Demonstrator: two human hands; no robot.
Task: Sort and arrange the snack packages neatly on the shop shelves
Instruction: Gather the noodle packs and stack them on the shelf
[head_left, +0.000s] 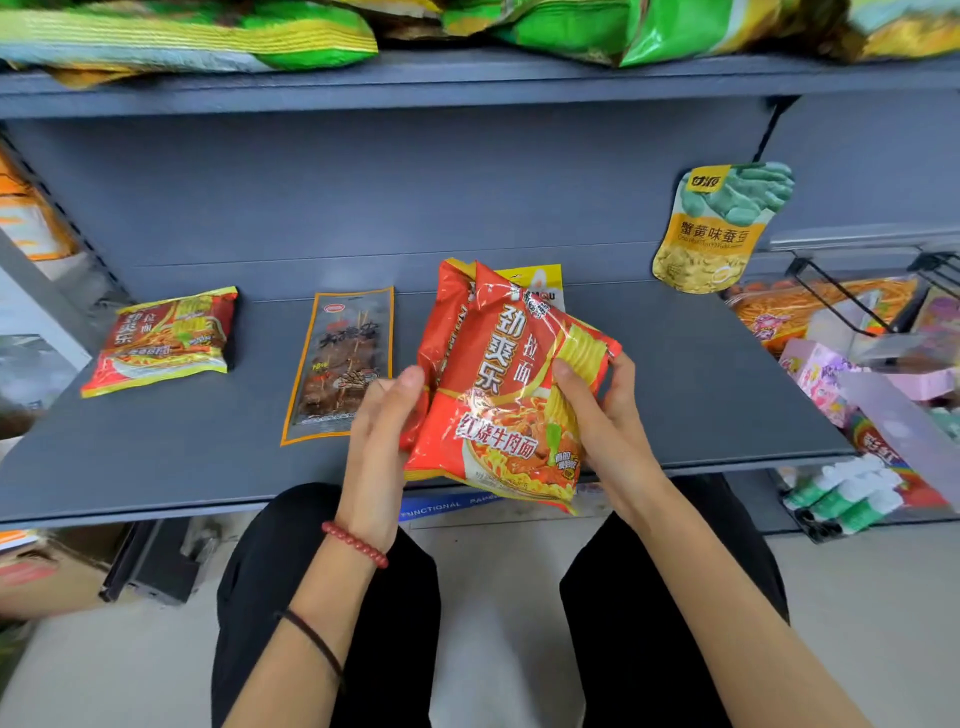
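Left hand: I see the left hand (382, 415) holding the left edge of the red packs (498, 395). The thumb is on the front. The other fingers curl behind, where I cannot see them.
Right hand: the right hand (605, 415) grips the right edge. The thumb lies flat on the front and the fingers wrap round the side.
Red packs: I count at least two red noodle packs, one in front of the other. They are held tilted above the front of the shelf (701, 374), near its middle.
Yellow pack: the top of a yellow pack (540, 280) pokes out behind the red packs. I cannot tell if the hands hold it too.
Lone pack: one more red noodle pack (161, 340) lies flat on the left of the shelf, well apart from the hands.
Dark pack: a long dark pack (340, 364) with an orange rim lies flat between the lone pack and the left hand. The hand hides its lower right corner.
Bean pouch: a yellow and green pouch (722, 228) is up against the back wall on the right. I cannot tell what holds it there.
Green bags: big green bags (208, 36) lie on the top shelf (467, 78).
Beads: red beads (356, 543) ring the left wrist.
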